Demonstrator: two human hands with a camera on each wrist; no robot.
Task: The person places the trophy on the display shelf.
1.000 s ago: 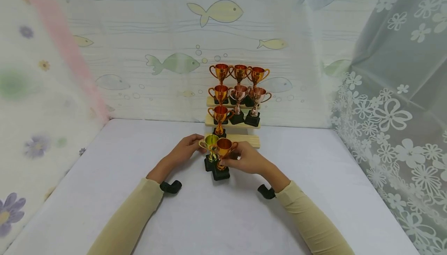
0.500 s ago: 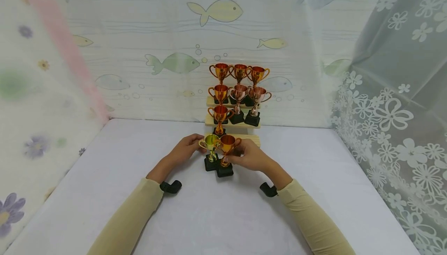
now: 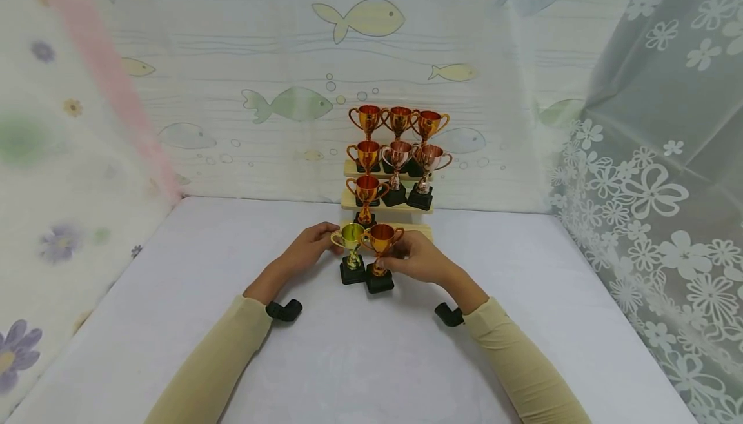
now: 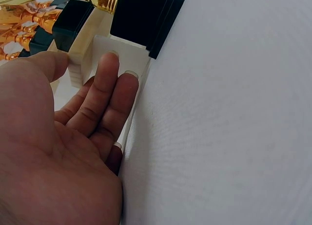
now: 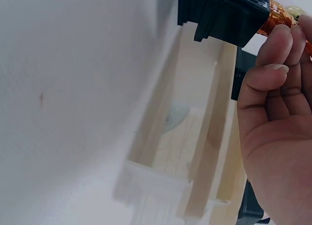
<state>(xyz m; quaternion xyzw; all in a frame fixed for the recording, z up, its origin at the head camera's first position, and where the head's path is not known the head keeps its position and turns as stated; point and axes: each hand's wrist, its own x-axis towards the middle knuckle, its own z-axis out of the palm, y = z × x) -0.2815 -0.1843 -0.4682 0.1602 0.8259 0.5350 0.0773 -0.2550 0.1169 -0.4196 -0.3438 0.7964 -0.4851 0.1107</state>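
Observation:
My right hand (image 3: 419,257) pinches an orange-bronze trophy cup (image 3: 382,237) by the stem just above its black base. That trophy is beside a gold trophy cup (image 3: 353,238), which stands on its own black base on the table, in front of the stepped wooden rack (image 3: 419,229). My left hand (image 3: 309,245) rests by the rack's left end. In the left wrist view the thumb (image 4: 54,64) is right at the end of a wooden step (image 4: 78,69), and the other fingers are nearly straight, below the gold trophy's base (image 4: 141,20).
Several more trophies stand on the rack: an orange one (image 3: 367,188) at the left of the lowest step, two pinkish ones (image 3: 429,161) on the middle step, and others behind. A fish-patterned curtain (image 3: 261,153) hangs at the back. White cloth (image 3: 360,359) covers the table.
My right hand has carried the orange-bronze trophy a little to the right, from overlapping the gold one to beside it. The left hand stays in place.

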